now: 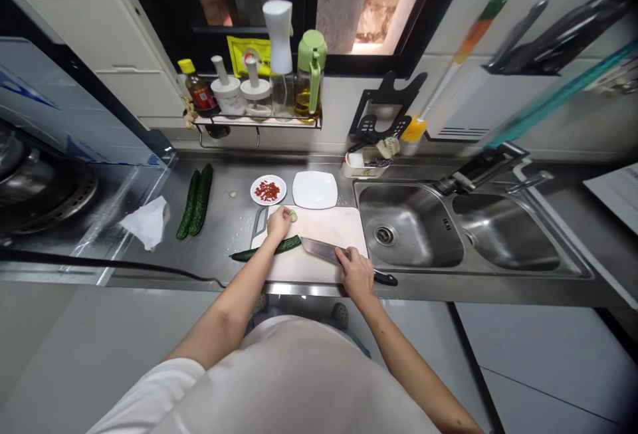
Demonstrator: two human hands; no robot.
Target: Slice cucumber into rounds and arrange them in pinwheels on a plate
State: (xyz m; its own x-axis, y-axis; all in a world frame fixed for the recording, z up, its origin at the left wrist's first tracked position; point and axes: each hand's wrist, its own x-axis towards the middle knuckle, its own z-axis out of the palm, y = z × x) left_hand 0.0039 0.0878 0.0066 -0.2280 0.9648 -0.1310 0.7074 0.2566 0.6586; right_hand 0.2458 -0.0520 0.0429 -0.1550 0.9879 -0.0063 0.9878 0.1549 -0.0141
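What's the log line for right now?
left hand: at cucumber slice; right hand: holding knife; cut cucumber: partly on board; round plate: red pieces

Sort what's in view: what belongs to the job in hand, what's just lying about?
In use: knife in the right hand; cutting board; cucumber across it; slice at the left hand.
Seemingly idle: white sheet; yellow-capped bottle; green-lidded bottle.

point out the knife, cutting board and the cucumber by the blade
Knife (pixel 320 250), head view: on the blade.
Cutting board (pixel 329 223), head view: bare top surface.
Cucumber (pixel 288 245), head view: skin near the blade.
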